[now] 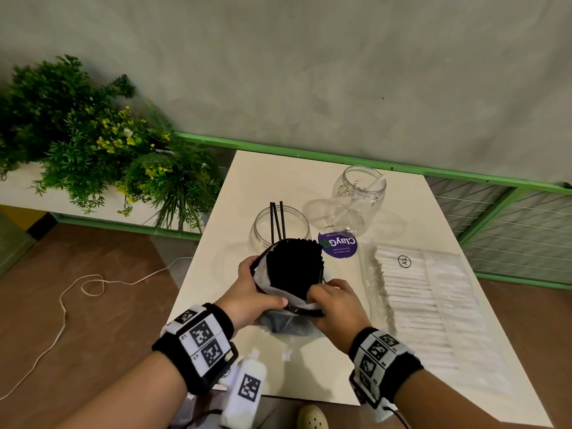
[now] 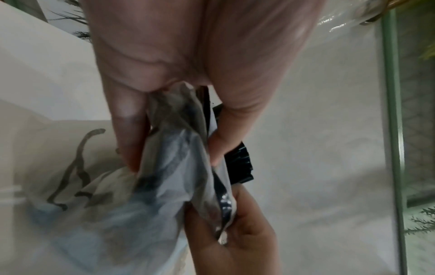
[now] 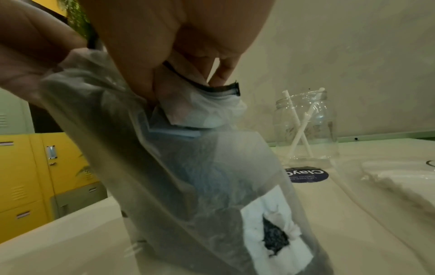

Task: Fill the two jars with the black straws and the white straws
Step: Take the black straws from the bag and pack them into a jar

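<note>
A translucent bag full of black straws stands tilted on the white table, held by both hands. My left hand grips its left side, fingers and thumb curled round the plastic. My right hand pinches the bag's dark-edged mouth on the right. Behind it, the left clear jar holds three black straws. The right clear jar holds a few white straws. A flat pack of white straws lies to the right.
A round purple sticker lies on the table between the jars and the bag. A green rail and wire mesh border the table's far and right sides. A planter of greenery stands left. A white cable trails on the floor.
</note>
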Demonstrator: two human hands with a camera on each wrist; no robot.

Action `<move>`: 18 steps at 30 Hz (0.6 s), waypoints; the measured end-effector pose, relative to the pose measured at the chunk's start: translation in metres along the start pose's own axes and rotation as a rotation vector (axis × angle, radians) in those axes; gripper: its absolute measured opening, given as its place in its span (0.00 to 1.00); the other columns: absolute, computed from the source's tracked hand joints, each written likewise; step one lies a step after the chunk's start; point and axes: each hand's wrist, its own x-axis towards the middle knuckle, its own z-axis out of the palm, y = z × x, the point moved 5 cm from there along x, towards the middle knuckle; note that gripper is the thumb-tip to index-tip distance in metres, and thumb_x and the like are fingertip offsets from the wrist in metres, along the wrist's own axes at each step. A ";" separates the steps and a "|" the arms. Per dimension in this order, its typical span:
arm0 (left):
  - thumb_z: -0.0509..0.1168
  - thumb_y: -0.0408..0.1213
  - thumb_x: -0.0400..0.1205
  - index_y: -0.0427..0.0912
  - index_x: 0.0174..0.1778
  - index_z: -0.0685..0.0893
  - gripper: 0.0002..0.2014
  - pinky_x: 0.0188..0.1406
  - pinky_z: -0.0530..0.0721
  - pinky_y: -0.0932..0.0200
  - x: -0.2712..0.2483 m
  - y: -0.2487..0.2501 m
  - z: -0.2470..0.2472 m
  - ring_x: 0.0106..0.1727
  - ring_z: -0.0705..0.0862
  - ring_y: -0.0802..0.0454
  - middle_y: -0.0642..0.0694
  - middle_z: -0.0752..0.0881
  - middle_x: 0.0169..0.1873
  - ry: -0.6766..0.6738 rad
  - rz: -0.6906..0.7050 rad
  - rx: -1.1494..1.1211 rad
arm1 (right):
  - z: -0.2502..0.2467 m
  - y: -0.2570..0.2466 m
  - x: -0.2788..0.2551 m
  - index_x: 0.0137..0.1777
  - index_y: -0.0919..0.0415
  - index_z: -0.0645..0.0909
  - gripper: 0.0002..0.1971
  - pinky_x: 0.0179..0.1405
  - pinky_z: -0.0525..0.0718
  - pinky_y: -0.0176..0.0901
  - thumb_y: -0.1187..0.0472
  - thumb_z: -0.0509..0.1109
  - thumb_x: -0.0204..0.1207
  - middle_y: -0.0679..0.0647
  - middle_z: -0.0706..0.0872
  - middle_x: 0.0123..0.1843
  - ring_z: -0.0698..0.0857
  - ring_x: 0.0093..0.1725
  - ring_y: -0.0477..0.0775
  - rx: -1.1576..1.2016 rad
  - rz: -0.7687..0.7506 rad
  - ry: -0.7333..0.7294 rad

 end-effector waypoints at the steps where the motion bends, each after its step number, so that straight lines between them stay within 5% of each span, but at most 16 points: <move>1: 0.72 0.24 0.72 0.55 0.73 0.58 0.41 0.40 0.86 0.51 0.002 0.001 0.000 0.56 0.83 0.48 0.49 0.79 0.60 0.011 0.024 -0.002 | 0.000 0.000 -0.003 0.42 0.47 0.67 0.21 0.54 0.72 0.40 0.61 0.73 0.53 0.44 0.82 0.33 0.81 0.32 0.49 -0.006 -0.026 -0.002; 3: 0.72 0.24 0.68 0.52 0.75 0.56 0.45 0.35 0.82 0.58 0.005 0.001 -0.003 0.55 0.82 0.47 0.46 0.79 0.60 0.022 0.056 0.000 | -0.001 0.000 -0.012 0.46 0.47 0.75 0.12 0.62 0.73 0.46 0.56 0.68 0.62 0.44 0.85 0.38 0.84 0.38 0.47 -0.019 -0.091 -0.028; 6: 0.72 0.24 0.68 0.51 0.76 0.55 0.45 0.43 0.83 0.52 0.011 0.001 -0.003 0.59 0.81 0.46 0.46 0.79 0.61 0.011 0.080 0.025 | -0.004 -0.003 -0.025 0.49 0.51 0.85 0.11 0.71 0.70 0.52 0.46 0.68 0.74 0.45 0.87 0.48 0.83 0.50 0.47 0.000 -0.189 -0.109; 9: 0.76 0.28 0.71 0.52 0.74 0.57 0.43 0.60 0.82 0.47 0.014 0.002 -0.003 0.63 0.79 0.48 0.48 0.78 0.61 0.038 0.126 0.064 | -0.015 -0.008 -0.024 0.46 0.54 0.87 0.16 0.61 0.80 0.49 0.48 0.61 0.82 0.47 0.87 0.47 0.84 0.48 0.50 0.104 -0.182 -0.103; 11: 0.78 0.30 0.68 0.50 0.73 0.58 0.44 0.65 0.79 0.51 0.015 0.003 0.000 0.64 0.79 0.50 0.49 0.78 0.61 0.044 0.181 0.150 | -0.024 -0.007 -0.016 0.45 0.57 0.85 0.12 0.43 0.85 0.44 0.54 0.62 0.81 0.48 0.85 0.46 0.84 0.43 0.49 0.226 -0.036 -0.024; 13: 0.77 0.28 0.67 0.49 0.74 0.57 0.45 0.64 0.79 0.54 0.014 0.006 0.002 0.65 0.79 0.50 0.48 0.79 0.61 0.039 0.229 0.238 | -0.027 -0.002 -0.008 0.48 0.57 0.83 0.08 0.37 0.84 0.42 0.57 0.63 0.78 0.47 0.82 0.47 0.83 0.42 0.45 0.343 0.132 0.045; 18: 0.73 0.31 0.66 0.58 0.72 0.58 0.43 0.66 0.74 0.62 0.002 0.013 0.004 0.66 0.74 0.55 0.50 0.75 0.63 0.061 0.406 0.355 | -0.012 0.005 0.004 0.66 0.58 0.78 0.22 0.56 0.80 0.43 0.59 0.73 0.71 0.51 0.79 0.62 0.79 0.57 0.52 0.191 0.267 -0.179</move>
